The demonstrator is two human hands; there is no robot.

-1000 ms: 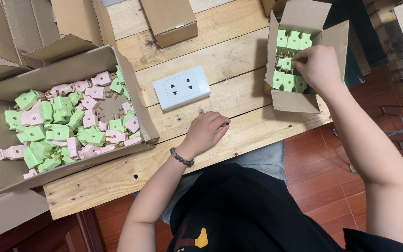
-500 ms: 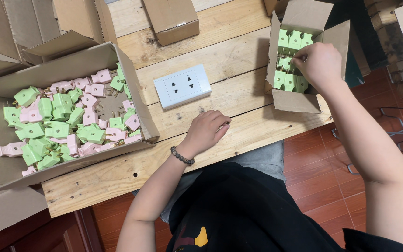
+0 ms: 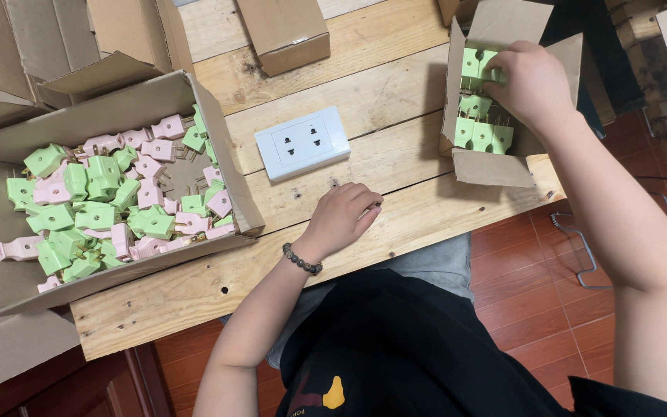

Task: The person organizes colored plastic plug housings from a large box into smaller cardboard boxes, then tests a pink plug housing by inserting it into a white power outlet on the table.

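Observation:
My right hand point(image 3: 530, 81) reaches into a small open cardboard box point(image 3: 488, 166) at the table's right edge. Its fingers pinch a green plug point(image 3: 482, 66) in the top row, and more green plugs point(image 3: 480, 135) stand in rows below it, prongs up. On the wooden table point(image 3: 395, 85), my left hand point(image 3: 341, 220) rests with fingers curled and nothing in it, just below a white double socket plate point(image 3: 303, 143). A dark bead bracelet point(image 3: 301, 259) circles that wrist.
At the left, a large open cardboard box point(image 3: 225, 154) holds a loose pile of green and pink plugs point(image 3: 102, 201). A closed carton point(image 3: 283, 31) sits at the back, with more cardboard boxes point(image 3: 9, 62) at far left. Red tiled floor point(image 3: 550, 309) lies below.
My right hand has moved from the middle rows of plugs to the top row in the small box. My left hand has stayed in place on the table.

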